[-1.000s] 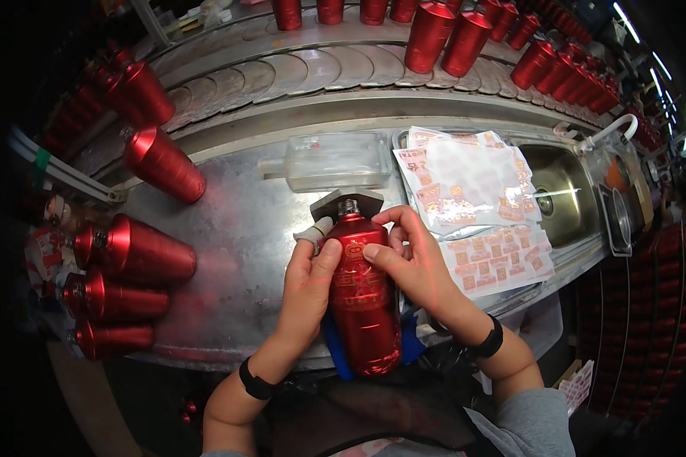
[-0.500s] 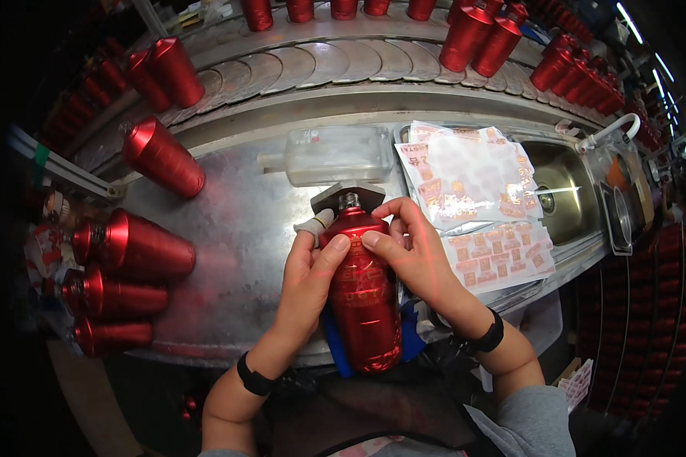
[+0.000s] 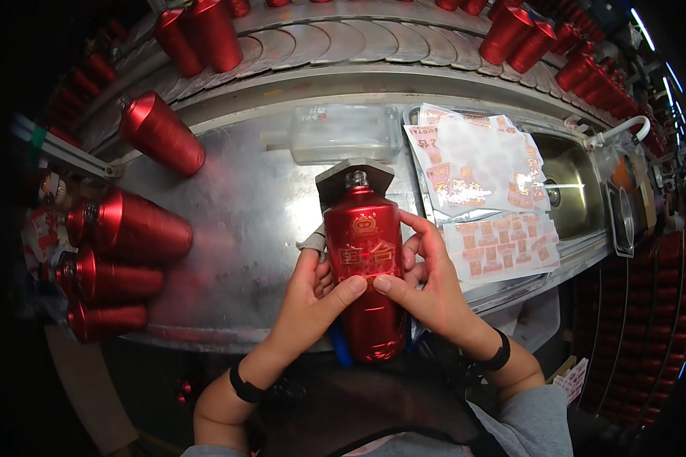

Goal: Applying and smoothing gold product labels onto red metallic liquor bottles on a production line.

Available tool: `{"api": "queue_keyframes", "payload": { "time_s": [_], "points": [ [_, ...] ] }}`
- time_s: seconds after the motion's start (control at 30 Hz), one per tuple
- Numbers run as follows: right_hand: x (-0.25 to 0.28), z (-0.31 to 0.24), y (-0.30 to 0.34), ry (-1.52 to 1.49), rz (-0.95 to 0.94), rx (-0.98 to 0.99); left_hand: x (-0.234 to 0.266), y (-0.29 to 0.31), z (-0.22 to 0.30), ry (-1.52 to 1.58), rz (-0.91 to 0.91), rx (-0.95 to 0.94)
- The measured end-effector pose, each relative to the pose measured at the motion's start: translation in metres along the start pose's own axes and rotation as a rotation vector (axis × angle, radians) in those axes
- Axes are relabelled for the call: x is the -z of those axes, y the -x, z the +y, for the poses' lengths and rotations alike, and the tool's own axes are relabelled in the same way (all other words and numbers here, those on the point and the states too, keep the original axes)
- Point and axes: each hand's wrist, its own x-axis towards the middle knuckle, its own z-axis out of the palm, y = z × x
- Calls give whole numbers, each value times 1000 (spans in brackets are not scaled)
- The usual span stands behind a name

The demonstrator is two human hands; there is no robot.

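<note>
A glossy red bottle with gold markings leans in front of me, its clear neck tipped away against a dark angular rest. My left hand wraps the bottle's left side, thumb pressed on its front; a pale cover sits on one of its fingers. From the right, my right hand grips the other side, its thumb lying close to the left one below the gold characters. Blue material shows under the bottle's base. Parts of the fingers behind the bottle are hidden.
Several red bottles lie or lean along the bench's left side. A clear bottle-shaped container lies behind the rest. Decal sheets sit by the steel sink at right. Beyond runs a plated conveyor carrying more red bottles.
Both thumbs have slid down the bottle's front from its shoulder to below the gold characters. Conveyor bottles have shifted right, and the whole view has tilted slightly.
</note>
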Motion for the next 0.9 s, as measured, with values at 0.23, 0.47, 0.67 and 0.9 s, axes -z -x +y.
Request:
{"api": "queue_keyframes", "payload": {
  "time_s": [0.23,0.47,0.67,0.9],
  "points": [
    [10,0,-1,24,-58,-60,5,-1,1,-44,-32,24],
    [10,6,-1,-38,-35,-45,2,-2,0,19,-24,-7],
    [11,3,-4,-38,-41,-33,1,-4,0,24,6,-61],
    [4,5,-12,-38,42,-18,-6,-10,-2,53,60,-92]
  ]
}}
